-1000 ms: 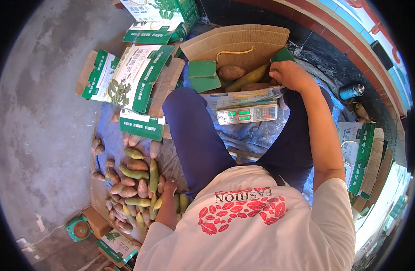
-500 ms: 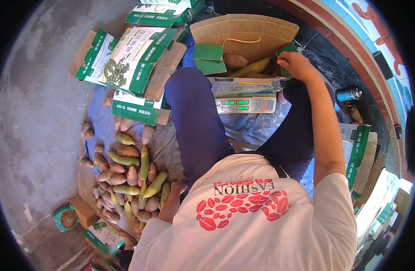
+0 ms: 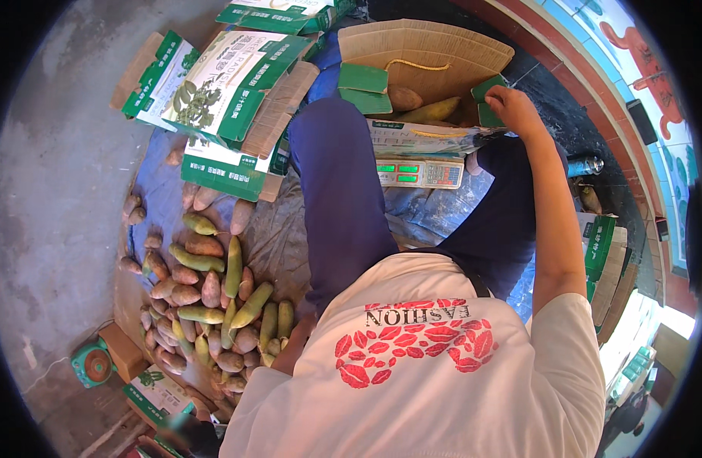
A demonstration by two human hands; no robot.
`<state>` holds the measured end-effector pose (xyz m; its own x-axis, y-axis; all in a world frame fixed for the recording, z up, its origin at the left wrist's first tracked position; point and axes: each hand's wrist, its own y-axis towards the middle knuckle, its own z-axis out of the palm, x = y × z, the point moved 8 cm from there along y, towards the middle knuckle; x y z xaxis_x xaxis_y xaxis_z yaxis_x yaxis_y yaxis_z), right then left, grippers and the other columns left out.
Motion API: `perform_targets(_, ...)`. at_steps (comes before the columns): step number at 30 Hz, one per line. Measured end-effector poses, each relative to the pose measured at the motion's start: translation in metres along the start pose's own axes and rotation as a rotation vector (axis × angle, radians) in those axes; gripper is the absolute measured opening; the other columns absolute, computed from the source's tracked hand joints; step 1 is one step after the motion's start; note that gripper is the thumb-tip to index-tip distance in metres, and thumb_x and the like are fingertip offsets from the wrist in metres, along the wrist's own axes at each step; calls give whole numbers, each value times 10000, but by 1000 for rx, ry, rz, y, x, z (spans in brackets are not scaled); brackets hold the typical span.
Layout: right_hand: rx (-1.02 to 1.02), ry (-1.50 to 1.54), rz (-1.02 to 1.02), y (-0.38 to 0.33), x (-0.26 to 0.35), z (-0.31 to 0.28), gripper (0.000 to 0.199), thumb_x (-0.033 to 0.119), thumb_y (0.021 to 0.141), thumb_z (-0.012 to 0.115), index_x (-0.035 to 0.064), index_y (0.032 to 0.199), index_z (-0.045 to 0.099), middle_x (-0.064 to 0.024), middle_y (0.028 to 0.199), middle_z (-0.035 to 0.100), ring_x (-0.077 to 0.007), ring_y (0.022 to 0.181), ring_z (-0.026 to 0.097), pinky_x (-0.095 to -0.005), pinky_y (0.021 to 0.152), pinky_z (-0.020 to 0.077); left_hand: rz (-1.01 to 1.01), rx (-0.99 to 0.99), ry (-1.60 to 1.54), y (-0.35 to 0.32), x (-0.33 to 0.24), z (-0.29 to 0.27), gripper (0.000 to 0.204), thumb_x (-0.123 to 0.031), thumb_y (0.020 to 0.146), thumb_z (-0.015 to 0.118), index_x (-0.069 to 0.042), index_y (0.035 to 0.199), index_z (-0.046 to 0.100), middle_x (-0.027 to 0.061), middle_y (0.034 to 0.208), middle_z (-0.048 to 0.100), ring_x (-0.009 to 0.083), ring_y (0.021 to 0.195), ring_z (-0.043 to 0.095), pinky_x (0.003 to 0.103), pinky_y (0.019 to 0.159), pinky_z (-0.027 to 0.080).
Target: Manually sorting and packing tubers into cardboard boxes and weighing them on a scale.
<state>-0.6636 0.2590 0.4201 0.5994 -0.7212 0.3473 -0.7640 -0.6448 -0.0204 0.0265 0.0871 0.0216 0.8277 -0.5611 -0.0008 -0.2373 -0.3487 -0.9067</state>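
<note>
- We see the open carton (image 3: 446,136) standing beyond the knees, at the upper middle of the view; its brown lid (image 3: 412,42) is raised on the far side, with a yellow cord handle (image 3: 418,66) across it; inside lie a brownish root (image 3: 404,98) and a long green radish (image 3: 429,113), side by side.
- We find the right hand (image 3: 514,113) at the carton's right-hand green flap (image 3: 488,116), its fingers bent and touching the upper part; whether they pinch the flap we cannot tell.
- We see another green flap (image 3: 364,90) at the carton's left end; just on the near side of the carton sits a pale scale (image 3: 418,173) with a keypad and lit green displays; whether it bears the carton we cannot tell.
- We make out the left hand (image 3: 301,330) low beside the left thigh (image 3: 339,206), near the right edge of a heap of green radishes and brownish roots (image 3: 211,290); it is mostly hidden, so we cannot tell whether it is open, closed or gripping anything.
- Farther out, we note white-and-green cartons (image 3: 240,88) at upper left, a teal device (image 3: 99,365) with a round face at lower left, and a blue bottle (image 3: 586,166) at right.
</note>
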Motion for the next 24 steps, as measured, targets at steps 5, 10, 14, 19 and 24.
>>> perform_targets(5,-73,-28,-59,3,-4,-2,191,213,814,551,62,910,616,-163,841,626,-337,813,598,-406,710,466,-12,20,20,-12,-5,13,416,-357,734,619,-172,1104,577,110,1186,528,330,1087,505,410,860,445)
perform_targets(10,-79,-48,-32,2,1,-4,177,207,810,555,71,906,614,-159,835,625,-339,811,596,-404,703,465,-25,44,50,-30,-2,19,401,-351,739,616,-179,1100,580,105,1188,522,333,1082,504,415,854,448)
perform_targets(14,-74,-48,-16,1,0,-5,175,207,805,556,73,903,613,-153,840,626,-337,813,597,-404,700,466,-18,53,85,-34,12,33,393,-347,743,614,-184,1098,582,102,1190,518,335,1080,504,418,849,450)
perform_targets(19,-65,-66,-39,5,1,-1,177,208,805,556,74,905,610,-149,837,625,-335,812,597,-403,702,466,-103,24,275,-24,34,48,276,-222,819,548,-151,1082,591,115,1195,476,296,1066,515,417,837,455)
perform_targets(24,-84,-60,-46,5,0,0,176,210,810,548,76,906,609,-144,837,627,-330,805,597,-402,697,466,-127,100,318,-20,34,46,267,-202,842,523,-108,1082,592,105,1221,466,301,1107,501,395,861,454)
